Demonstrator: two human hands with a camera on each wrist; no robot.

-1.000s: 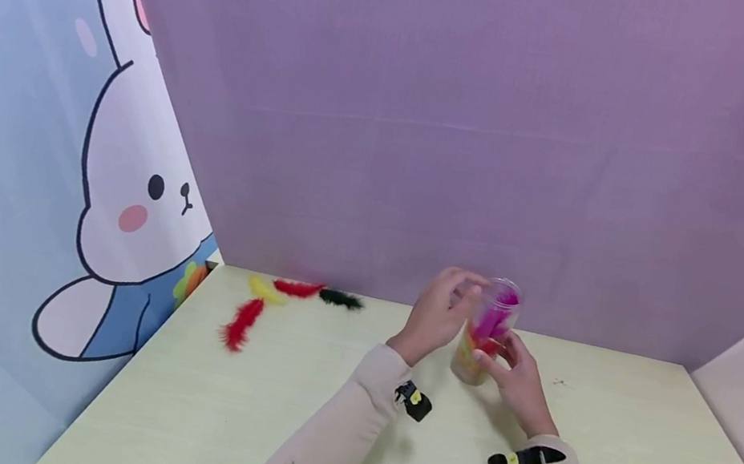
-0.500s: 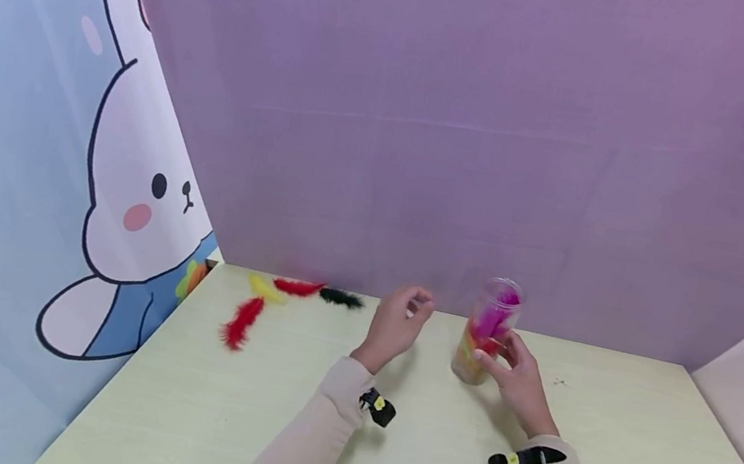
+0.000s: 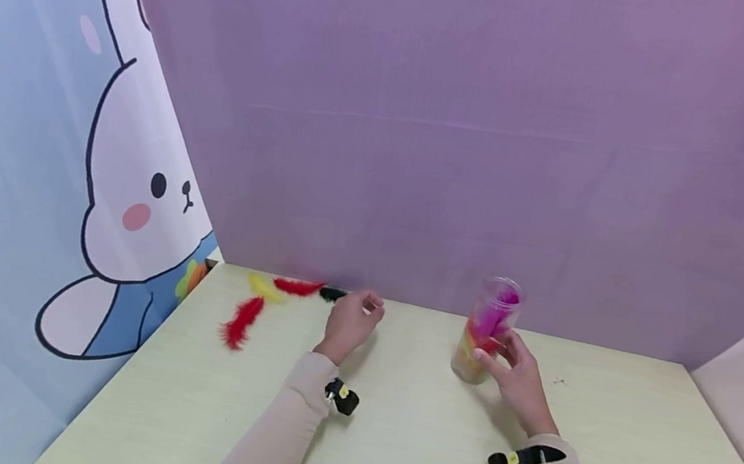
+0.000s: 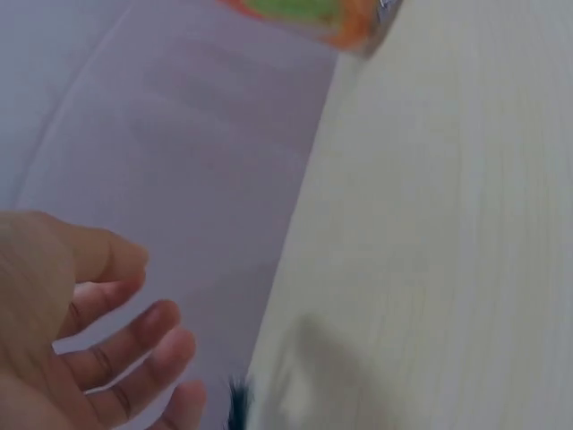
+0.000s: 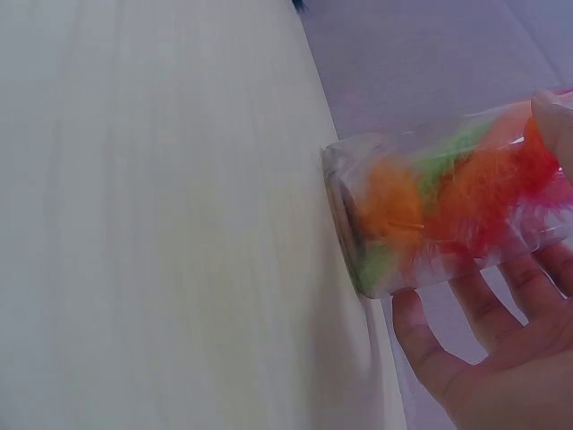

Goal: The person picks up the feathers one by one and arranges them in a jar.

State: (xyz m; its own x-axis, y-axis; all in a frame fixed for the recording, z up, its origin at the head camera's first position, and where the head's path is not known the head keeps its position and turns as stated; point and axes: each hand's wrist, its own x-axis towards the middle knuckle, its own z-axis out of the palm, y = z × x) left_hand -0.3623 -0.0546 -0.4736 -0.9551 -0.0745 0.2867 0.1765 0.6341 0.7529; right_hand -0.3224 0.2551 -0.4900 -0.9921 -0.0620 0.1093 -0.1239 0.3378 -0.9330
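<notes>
A tall clear plastic cup [image 3: 469, 367] stands upright on the table at right, full of coloured feathers; a magenta one [image 3: 493, 316] shows near its top. In the right wrist view, orange, green and red feathers [image 5: 483, 193] press against the clear wall. My right hand [image 3: 523, 382] grips the cup's side, thumb on one side and fingers on the other. My left hand [image 3: 348, 326] hovers at the back of the table with loosely bent fingers and nothing in them. It partly covers a black feather [image 3: 330, 294], whose tip appears below the fingers in the left wrist view.
Left of the black feather lie a red feather [image 3: 297, 287], a yellow feather [image 3: 264, 288] and a second red feather [image 3: 242, 323]. A purple cloth backdrop [image 3: 428, 152] rises right behind the table's [image 3: 396, 447] back edge. A rabbit-printed sheet [image 3: 117, 224] hangs at left.
My left hand has moved left, from beside the cup's rim to the black feather, which it now partly hides. My right hand and the cup have stayed in place.
</notes>
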